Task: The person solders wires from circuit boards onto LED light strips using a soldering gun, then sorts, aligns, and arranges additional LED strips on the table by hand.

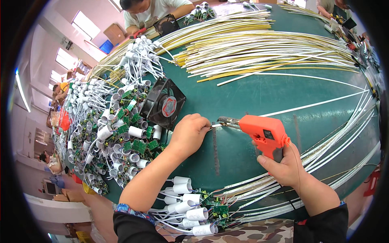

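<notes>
My left hand (189,133) is closed in a pinch at the middle of the table, its fingertips on the end of a thin white strip (312,106). That strip passes behind the gun and runs off to the far right. In my right hand (284,164) is an orange soldering gun (265,128), gripped by its handle. The gun's metal tip points left, close to the strip's end beside my left fingertips. Whether tip and strip touch, I cannot tell. A black square fan (164,104) stands just beyond my left hand.
White lamp sockets with green circuit boards (139,146) are heaped at left. More wired white sockets (188,205) lie near my lap, joined to white strips (324,152). Bundled white and yellow strips (263,52) cover the far side of the green table (243,95). A person (156,12) works opposite.
</notes>
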{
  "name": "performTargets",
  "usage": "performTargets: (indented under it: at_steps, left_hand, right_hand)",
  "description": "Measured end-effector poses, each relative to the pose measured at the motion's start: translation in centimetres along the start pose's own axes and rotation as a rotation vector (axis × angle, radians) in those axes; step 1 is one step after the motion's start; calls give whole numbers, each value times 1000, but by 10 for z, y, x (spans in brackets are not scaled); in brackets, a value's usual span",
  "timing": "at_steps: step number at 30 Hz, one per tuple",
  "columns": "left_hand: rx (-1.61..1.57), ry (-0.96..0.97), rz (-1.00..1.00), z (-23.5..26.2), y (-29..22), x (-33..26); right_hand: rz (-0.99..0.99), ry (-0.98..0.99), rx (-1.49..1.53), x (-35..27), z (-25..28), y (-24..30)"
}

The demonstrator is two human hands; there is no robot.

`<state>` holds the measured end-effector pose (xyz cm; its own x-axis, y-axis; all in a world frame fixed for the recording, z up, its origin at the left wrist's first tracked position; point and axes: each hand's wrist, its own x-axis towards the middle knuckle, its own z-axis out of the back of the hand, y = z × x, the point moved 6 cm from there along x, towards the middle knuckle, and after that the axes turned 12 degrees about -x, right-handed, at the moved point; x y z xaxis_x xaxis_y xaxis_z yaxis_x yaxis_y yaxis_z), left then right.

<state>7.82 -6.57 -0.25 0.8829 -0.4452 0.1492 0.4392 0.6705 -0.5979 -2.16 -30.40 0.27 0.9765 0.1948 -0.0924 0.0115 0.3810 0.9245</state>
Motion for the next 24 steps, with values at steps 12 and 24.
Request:
performTargets:
  at_steps: [12,24]
  left_hand:
    - [103,41,-46,-2,-2,4]
    - [116,68,-14,-2,-1,7]
  right_hand:
    - [122,-14,-44,9,-9,9]
    - [122,-15,-123,10,-10,9]
